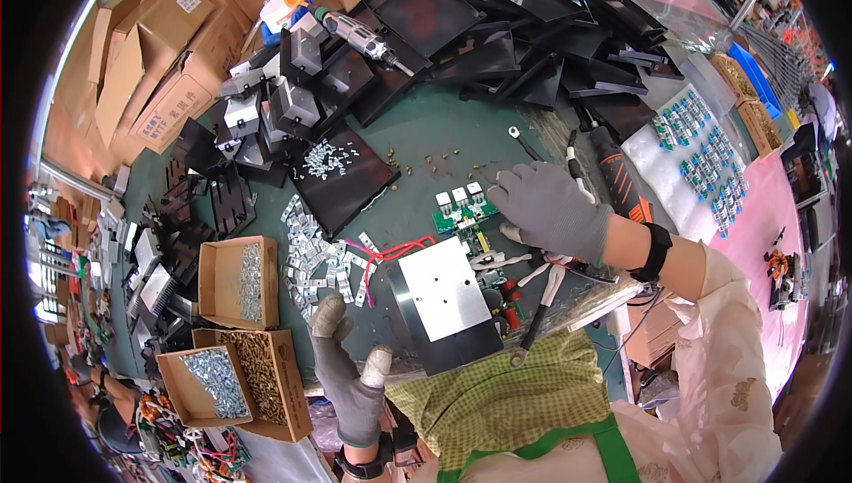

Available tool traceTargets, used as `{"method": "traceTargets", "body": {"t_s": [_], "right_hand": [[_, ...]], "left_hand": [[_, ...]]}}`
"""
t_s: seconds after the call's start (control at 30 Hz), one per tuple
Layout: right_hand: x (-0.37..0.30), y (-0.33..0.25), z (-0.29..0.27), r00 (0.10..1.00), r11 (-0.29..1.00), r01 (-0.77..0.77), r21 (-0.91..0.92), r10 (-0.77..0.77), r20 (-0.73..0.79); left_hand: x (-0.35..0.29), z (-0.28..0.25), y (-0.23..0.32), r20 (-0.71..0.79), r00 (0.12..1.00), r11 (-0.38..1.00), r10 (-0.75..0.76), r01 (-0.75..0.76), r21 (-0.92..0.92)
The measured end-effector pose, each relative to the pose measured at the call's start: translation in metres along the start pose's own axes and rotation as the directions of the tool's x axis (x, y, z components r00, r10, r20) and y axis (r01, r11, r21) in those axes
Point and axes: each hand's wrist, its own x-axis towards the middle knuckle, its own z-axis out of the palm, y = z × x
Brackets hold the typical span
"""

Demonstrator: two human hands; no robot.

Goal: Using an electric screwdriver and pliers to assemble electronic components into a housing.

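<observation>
My left hand [349,385], in a grey glove with pale fingertips, is held near the table's front edge. Its thumb and fingers are spread and empty. To its right lies a bright metal plate [442,297] with small holes, on a black panel [461,354]. My right hand [555,208], gloved in grey too, reaches over the right end of a green circuit board [454,219] bearing white square parts. Its thumb and fingers stand apart at the board's edge; whether they touch it I cannot tell. Red wires [399,251] run from beside the board over the plate's left.
Small metal brackets [315,261] are heaped left of the plate. Cardboard boxes of screws [280,385] stand at left. Black metal trays [524,31] pile up behind, with a power screwdriver [359,38]. An orange-black power tool [621,177] and small circuit boards [710,164] lie at right.
</observation>
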Motion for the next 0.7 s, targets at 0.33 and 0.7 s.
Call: {"method": "traceTargets", "body": {"t_s": [0.33,0.7], "right_hand": [[0.009,0.007,0.002,0.999,1.0,-0.024,-0.006,0.024,-0.038],[-0.005,0.032,-0.118,0.948,0.699,0.223,0.68,-0.318,0.017]], "left_hand": [[0.005,-0.003,-0.004,-0.016,1.0,1.0,0.011,-0.011,0.001],[0.048,0.002,0.054,0.18,0.902,0.918,0.392,-0.371,-0.137]]}}
